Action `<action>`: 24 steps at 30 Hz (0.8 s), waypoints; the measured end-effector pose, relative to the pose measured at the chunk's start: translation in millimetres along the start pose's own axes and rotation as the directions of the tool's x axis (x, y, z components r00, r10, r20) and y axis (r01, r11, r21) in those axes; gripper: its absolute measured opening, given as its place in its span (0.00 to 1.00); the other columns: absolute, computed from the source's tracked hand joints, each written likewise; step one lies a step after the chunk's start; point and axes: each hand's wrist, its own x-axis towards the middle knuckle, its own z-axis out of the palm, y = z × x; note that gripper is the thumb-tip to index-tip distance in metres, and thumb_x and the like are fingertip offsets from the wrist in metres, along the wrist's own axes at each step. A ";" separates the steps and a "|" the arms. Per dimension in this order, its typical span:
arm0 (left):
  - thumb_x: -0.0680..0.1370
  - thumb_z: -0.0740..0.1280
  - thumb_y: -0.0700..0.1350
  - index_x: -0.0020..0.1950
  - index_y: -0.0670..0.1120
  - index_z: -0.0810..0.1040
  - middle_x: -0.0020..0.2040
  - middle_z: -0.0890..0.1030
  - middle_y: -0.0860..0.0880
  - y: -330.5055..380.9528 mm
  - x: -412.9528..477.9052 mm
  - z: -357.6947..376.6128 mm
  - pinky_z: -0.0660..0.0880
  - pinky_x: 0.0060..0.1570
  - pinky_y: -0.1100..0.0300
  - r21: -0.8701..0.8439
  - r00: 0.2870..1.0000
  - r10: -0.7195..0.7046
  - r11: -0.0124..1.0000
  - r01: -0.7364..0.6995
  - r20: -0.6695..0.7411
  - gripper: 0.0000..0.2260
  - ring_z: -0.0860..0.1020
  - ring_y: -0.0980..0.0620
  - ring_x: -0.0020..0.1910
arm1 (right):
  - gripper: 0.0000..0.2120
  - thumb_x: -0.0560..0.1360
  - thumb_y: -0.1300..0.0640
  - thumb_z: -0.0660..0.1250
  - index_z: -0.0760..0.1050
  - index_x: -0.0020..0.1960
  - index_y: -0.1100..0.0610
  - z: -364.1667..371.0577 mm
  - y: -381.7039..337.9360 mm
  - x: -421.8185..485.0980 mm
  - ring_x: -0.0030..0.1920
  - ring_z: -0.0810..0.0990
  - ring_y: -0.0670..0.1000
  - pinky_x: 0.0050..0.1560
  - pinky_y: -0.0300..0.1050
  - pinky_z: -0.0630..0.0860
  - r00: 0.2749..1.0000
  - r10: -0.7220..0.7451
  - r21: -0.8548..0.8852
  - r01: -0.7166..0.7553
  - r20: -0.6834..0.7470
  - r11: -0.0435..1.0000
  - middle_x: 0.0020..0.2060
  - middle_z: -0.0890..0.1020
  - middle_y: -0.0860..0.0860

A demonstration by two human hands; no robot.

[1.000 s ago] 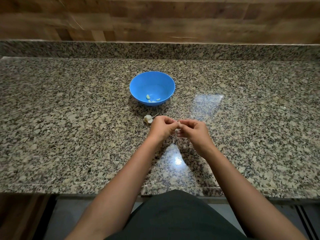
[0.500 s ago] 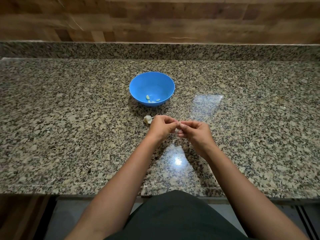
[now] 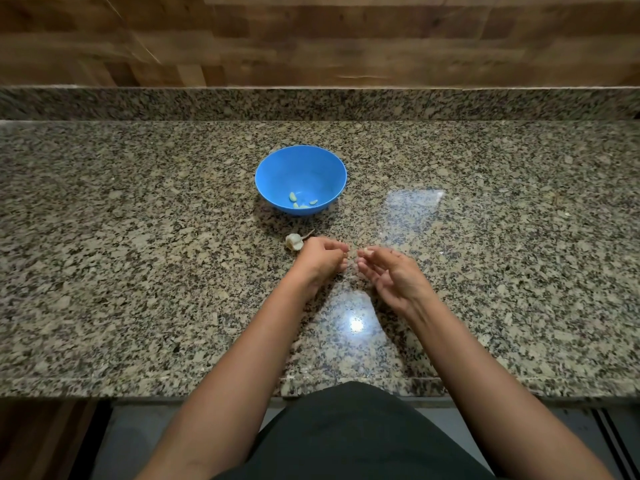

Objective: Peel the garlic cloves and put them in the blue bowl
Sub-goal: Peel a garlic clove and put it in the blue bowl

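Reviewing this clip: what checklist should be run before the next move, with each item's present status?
1. Grip: right hand pinches a small pale garlic piece at its fingertips: ok.
2. Garlic piece fully peeled: cannot tell, too small.
3. Scraps: left hand free of skin: cannot tell, its fingers are curled.
4. Target: round blue plastic bowl upright on the speckled granite counter, with peeled cloves inside: ok.
5. Way from the right hand to the bowl unobstructed: ok. The white garlic bulb remnant lies off to the left, beside the left hand.
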 end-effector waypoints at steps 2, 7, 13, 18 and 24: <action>0.79 0.56 0.30 0.57 0.32 0.74 0.44 0.78 0.42 3.0 -2.1 -1.6 0.78 0.44 0.62 -0.131 0.998 -0.048 0.990 0.051 0.028 0.11 0.77 0.51 0.41 | 0.07 0.74 0.72 0.61 0.73 0.50 0.65 -1.3 -2.5 2.0 0.40 0.77 0.51 0.44 0.41 0.78 1.000 -0.005 -0.045 0.005 -0.003 0.999 0.40 0.78 0.58; 0.78 0.60 0.33 0.58 0.33 0.74 0.46 0.80 0.42 0.8 -1.6 -3.2 0.79 0.46 0.62 -0.328 0.999 -0.011 0.944 0.026 0.046 0.09 0.80 0.52 0.43 | 0.05 0.76 0.70 0.60 0.75 0.46 0.68 5.1 -4.5 5.7 0.41 0.77 0.52 0.48 0.44 0.79 0.997 0.076 -0.122 -0.077 -0.012 0.990 0.41 0.77 0.59; 0.77 0.64 0.33 0.49 0.41 0.79 0.46 0.82 0.44 -2.6 2.4 6.6 0.78 0.37 0.64 -0.149 0.988 0.130 0.979 -0.141 -0.082 0.06 0.81 0.52 0.41 | 0.06 0.76 0.71 0.60 0.73 0.51 0.70 15.4 -3.9 12.7 0.46 0.81 0.54 0.41 0.42 0.82 0.987 0.158 -0.064 -0.156 0.025 0.986 0.47 0.79 0.61; 0.78 0.63 0.34 0.50 0.39 0.78 0.42 0.81 0.44 -2.6 6.8 5.5 0.79 0.40 0.62 -0.204 0.976 0.108 0.968 -0.147 -0.191 0.05 0.80 0.52 0.40 | 0.09 0.74 0.73 0.60 0.73 0.54 0.70 12.1 -7.7 19.2 0.42 0.80 0.54 0.49 0.46 0.79 0.992 0.120 -0.306 -0.126 -0.038 0.944 0.44 0.80 0.61; 0.77 0.66 0.39 0.57 0.42 0.80 0.52 0.81 0.48 -7.4 9.6 3.6 0.73 0.51 0.66 0.475 0.913 0.384 0.834 -0.281 -0.135 0.09 0.77 0.55 0.48 | 0.08 0.75 0.70 0.61 0.74 0.46 0.59 9.2 -37.1 46.2 0.46 0.77 0.50 0.47 0.41 0.75 0.947 -0.318 -0.967 0.112 0.034 0.230 0.46 0.77 0.53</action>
